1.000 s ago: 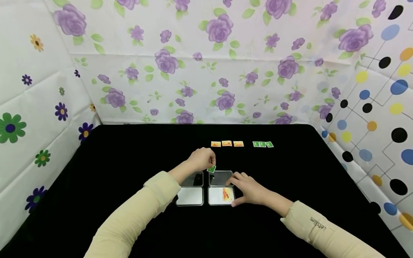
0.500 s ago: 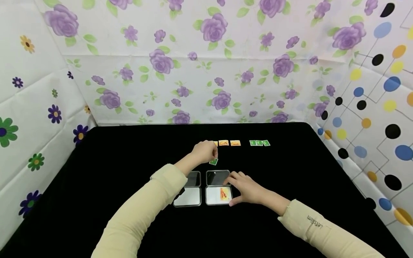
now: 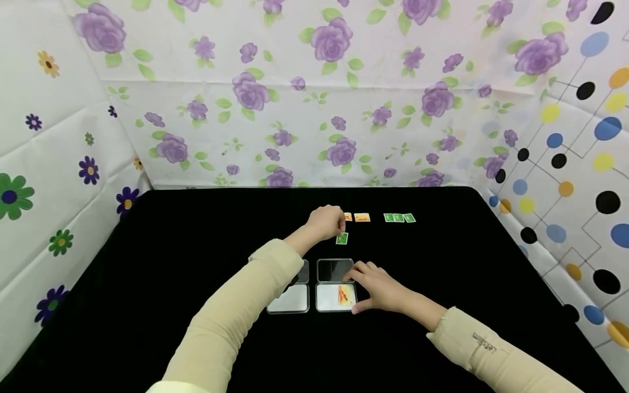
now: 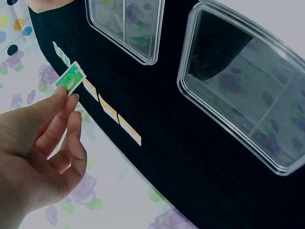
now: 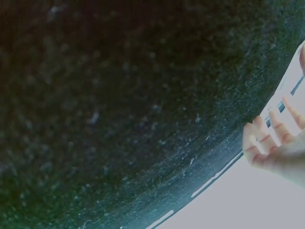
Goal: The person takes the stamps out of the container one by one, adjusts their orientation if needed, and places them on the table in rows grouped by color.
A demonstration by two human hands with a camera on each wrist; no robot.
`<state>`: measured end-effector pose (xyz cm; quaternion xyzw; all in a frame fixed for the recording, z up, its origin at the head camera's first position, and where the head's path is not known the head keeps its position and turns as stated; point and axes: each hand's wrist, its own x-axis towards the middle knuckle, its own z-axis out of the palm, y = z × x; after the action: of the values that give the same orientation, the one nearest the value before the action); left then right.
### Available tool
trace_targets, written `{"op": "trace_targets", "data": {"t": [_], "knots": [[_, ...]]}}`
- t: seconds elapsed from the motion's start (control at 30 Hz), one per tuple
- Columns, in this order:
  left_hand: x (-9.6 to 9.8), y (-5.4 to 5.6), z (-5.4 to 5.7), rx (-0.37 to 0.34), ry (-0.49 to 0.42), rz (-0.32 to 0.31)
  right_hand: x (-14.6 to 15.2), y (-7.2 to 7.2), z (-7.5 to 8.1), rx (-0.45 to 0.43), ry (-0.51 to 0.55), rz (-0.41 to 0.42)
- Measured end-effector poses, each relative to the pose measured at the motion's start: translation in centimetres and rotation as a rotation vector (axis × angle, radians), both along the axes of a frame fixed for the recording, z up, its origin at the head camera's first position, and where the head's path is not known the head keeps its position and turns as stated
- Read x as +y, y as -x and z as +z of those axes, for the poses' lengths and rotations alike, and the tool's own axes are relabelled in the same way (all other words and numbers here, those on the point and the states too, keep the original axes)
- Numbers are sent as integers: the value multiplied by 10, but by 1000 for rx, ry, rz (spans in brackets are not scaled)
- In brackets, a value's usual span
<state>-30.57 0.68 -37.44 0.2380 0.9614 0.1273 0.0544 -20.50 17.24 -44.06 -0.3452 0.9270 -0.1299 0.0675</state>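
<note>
My left hand [image 3: 326, 222] pinches a green postage stamp [image 3: 342, 238] with white perforated edges between thumb and fingertips, over the black cloth beyond the cases. In the left wrist view the stamp [image 4: 71, 78] shows clear of the fingers along most of its face. My right hand [image 3: 378, 286] rests at the right side of an opened clear case, fingertips on its transparent lid [image 3: 330, 270] and thumb at the corner of its white base [image 3: 326, 298]. An orange stamp [image 3: 346, 295] lies in that base, at its right. The right wrist view shows those fingers loosely bent.
Left of that case lies a second opened case with a white base [image 3: 288, 300], partly hidden by my left sleeve. Farther back sit a row of orange stamps [image 3: 362, 217], partly covered by my left hand, and three green stamps [image 3: 399, 218]. Patterned curtains [image 3: 295, 125] border the black table.
My left hand has carried the green stamp away from the right case's lid, farther back and to the right, toward the stamp rows. My right hand has stayed at the case.
</note>
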Motion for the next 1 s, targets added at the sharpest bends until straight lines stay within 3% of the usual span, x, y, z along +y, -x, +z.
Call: {"op": "trace_targets", "data": {"t": [0.13, 0.4, 0.5, 0.77, 1.0], "knots": [[2, 6, -3, 5, -26, -6, -1, 1, 1, 3, -3, 16], [14, 18, -8, 21, -109, -77, 2, 0, -3, 15, -11, 5], [23, 22, -9, 23, -116, -58, 3, 0, -3, 23, -7, 10], [52, 29, -27, 10, -121, -19, 5, -1, -5, 21, 25, 20], [68, 38, -37, 2, -190, 62, 5, -2, -6, 34, 25, 33]]}}
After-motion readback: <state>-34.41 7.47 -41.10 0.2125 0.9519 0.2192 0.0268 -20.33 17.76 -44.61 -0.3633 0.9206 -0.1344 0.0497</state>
